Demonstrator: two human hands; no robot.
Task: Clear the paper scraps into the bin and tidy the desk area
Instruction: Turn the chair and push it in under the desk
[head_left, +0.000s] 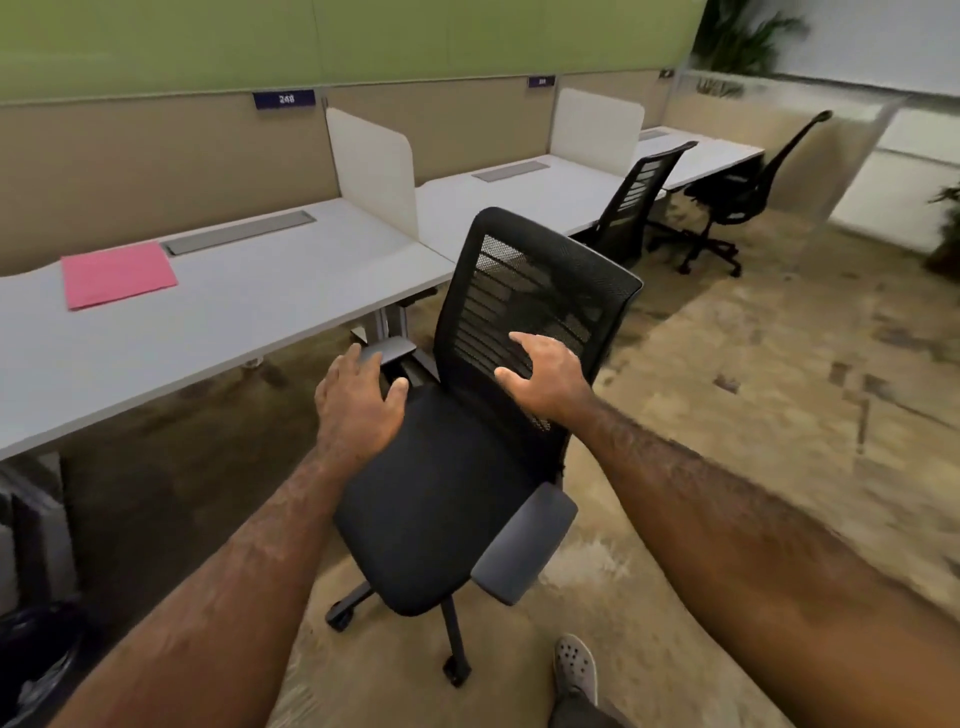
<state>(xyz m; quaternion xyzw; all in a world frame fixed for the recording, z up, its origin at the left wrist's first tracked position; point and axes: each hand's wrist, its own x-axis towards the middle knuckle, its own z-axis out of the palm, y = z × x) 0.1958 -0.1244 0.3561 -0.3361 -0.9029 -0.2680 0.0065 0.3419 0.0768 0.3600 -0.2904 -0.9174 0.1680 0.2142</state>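
Observation:
A black mesh-backed office chair (457, 499) stands on the carpet in front of the white desk (218, 322), turned sideways to it. My left hand (358, 405) hovers open over the seat's far edge, by the chair's far grey armrest (389, 349). My right hand (545, 379) is open with fingers spread in front of the mesh backrest; whether it touches the mesh I cannot tell. A pink folder (118, 274) lies flat on the desk at the left. A bin with a black liner (36, 660) sits at the lower left edge. No paper scraps show.
White divider panels (371, 166) split the desk row. Two more black chairs (639, 202) (737, 197) stand further right. A grey pedestal (31, 525) is under the desk at left. My grey shoe (574, 665) is near the chair's wheeled base. Open carpet lies to the right.

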